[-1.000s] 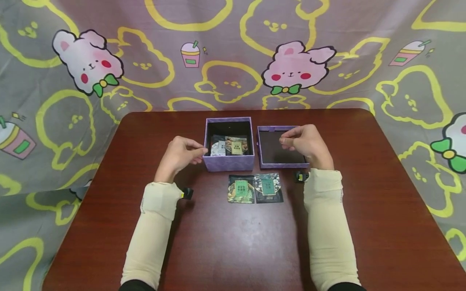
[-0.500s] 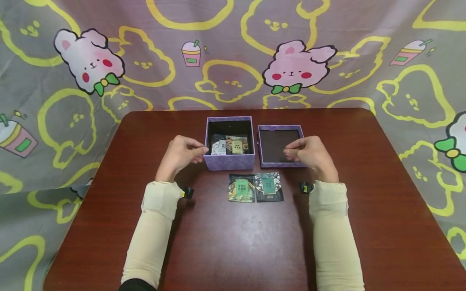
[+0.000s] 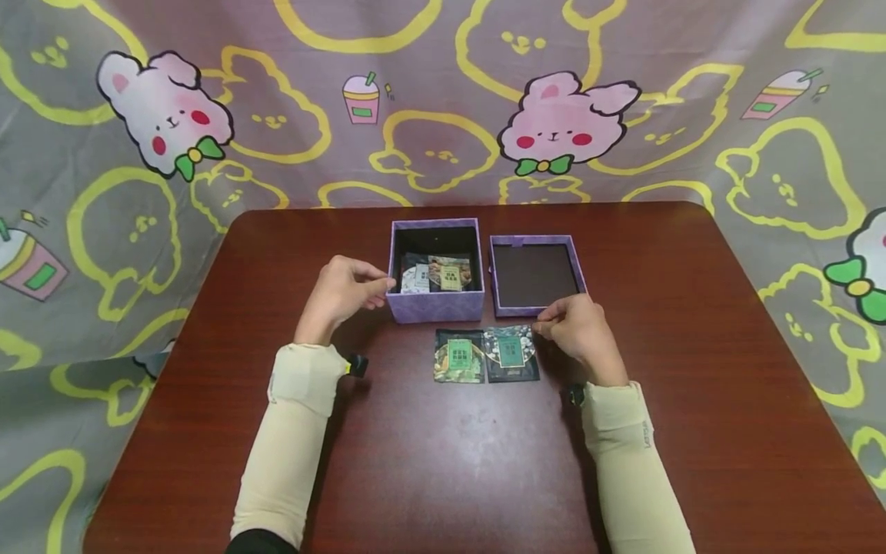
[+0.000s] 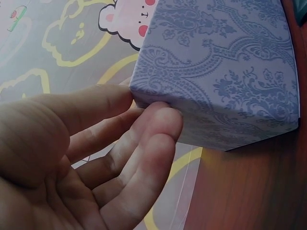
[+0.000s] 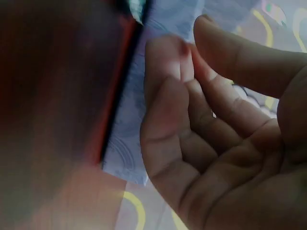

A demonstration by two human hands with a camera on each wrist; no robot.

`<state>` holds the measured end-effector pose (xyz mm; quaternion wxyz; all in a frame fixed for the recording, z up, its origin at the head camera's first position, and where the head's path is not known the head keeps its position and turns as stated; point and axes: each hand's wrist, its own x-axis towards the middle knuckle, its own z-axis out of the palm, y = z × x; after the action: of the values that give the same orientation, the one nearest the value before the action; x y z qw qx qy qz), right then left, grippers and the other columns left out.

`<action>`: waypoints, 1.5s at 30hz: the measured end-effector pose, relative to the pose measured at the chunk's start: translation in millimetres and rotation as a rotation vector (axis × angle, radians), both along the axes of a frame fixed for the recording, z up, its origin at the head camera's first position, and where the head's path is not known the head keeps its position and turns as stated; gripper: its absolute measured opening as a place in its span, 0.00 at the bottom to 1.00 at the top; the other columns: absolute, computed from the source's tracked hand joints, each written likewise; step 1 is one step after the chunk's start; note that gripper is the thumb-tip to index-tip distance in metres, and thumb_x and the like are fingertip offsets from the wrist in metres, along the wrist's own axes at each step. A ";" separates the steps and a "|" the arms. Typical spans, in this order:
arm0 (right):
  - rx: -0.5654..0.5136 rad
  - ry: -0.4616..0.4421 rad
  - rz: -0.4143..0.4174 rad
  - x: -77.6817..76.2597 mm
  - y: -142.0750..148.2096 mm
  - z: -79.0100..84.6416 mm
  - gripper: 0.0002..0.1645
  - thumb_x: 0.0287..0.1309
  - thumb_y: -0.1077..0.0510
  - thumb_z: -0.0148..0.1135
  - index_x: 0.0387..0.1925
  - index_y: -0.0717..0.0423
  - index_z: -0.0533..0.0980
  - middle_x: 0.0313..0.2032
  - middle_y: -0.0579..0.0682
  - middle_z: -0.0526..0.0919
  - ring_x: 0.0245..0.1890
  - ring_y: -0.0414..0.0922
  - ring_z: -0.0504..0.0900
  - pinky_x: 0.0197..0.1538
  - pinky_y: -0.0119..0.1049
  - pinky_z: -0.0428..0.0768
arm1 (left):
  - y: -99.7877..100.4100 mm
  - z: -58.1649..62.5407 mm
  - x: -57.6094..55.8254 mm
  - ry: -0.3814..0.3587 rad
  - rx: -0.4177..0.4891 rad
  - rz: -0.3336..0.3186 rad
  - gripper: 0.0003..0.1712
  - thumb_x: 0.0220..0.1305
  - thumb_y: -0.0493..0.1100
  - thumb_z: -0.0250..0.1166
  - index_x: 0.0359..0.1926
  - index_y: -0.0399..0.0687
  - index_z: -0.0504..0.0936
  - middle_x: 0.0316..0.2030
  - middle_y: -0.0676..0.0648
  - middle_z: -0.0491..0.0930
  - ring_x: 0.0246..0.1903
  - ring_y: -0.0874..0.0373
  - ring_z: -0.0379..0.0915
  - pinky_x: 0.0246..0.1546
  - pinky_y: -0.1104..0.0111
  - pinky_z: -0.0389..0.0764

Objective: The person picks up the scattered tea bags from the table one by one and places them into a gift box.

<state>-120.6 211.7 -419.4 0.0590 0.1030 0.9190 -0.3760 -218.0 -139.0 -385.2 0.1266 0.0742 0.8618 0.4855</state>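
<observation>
In the head view my left hand (image 3: 344, 291) holds the near left corner of a purple patterned open box (image 3: 436, 308). The left wrist view shows the thumb at the box's (image 4: 225, 72) top corner and fingertips along its side. Inside lie a whitish sachet (image 3: 417, 280) and a brown sachet (image 3: 450, 275). My right hand (image 3: 580, 332) is beside the upper right corner of a black-and-white sachet (image 3: 511, 354), its fingers loosely bent with nothing between thumb and fingers in the right wrist view. A green sachet (image 3: 459, 357) lies directly left of that one.
Right of the box, the purple lid (image 3: 529, 311) lies with its dark inside up, its near right corner behind my right hand. A brown wooden table (image 3: 443, 469) bears everything. A cartoon-printed curtain (image 3: 443, 69) closes off the back and sides.
My right hand has drawn back from above the lid, down towards the black-and-white sachet's corner. My left hand stays at the box corner, and the box, lid and sachets lie as before.
</observation>
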 end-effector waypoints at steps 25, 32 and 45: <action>0.331 0.141 -0.053 3.7 -47.9 -19.6 0.03 0.47 0.67 0.66 0.23 0.59 0.81 0.31 0.69 0.83 0.30 0.69 0.83 0.27 0.62 0.79 | -0.6 -0.4 0.6 0.004 0.001 0.007 0.11 0.63 0.41 0.73 0.40 0.35 0.88 0.27 0.40 0.85 0.33 0.36 0.85 0.37 0.49 0.85; 0.315 0.128 0.019 5.3 -41.5 -20.9 0.11 0.52 0.63 0.68 0.18 0.54 0.78 0.28 0.63 0.83 0.28 0.65 0.82 0.28 0.60 0.77 | -0.6 1.1 -0.7 -0.009 -0.021 -0.002 0.12 0.63 0.42 0.73 0.41 0.36 0.88 0.28 0.40 0.85 0.33 0.37 0.85 0.36 0.51 0.86; 0.307 0.125 0.160 7.9 -38.1 -23.1 0.17 0.57 0.63 0.71 0.48 0.49 0.86 0.42 0.61 0.86 0.37 0.65 0.83 0.34 0.62 0.79 | 0.0 1.1 -1.6 -0.001 0.002 -0.006 0.11 0.63 0.41 0.73 0.40 0.35 0.88 0.27 0.39 0.85 0.30 0.39 0.85 0.35 0.50 0.86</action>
<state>-112.7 173.6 -442.5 0.0151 0.0136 0.9727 -0.2312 -219.6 -139.0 -384.1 0.1283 0.0765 0.8611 0.4860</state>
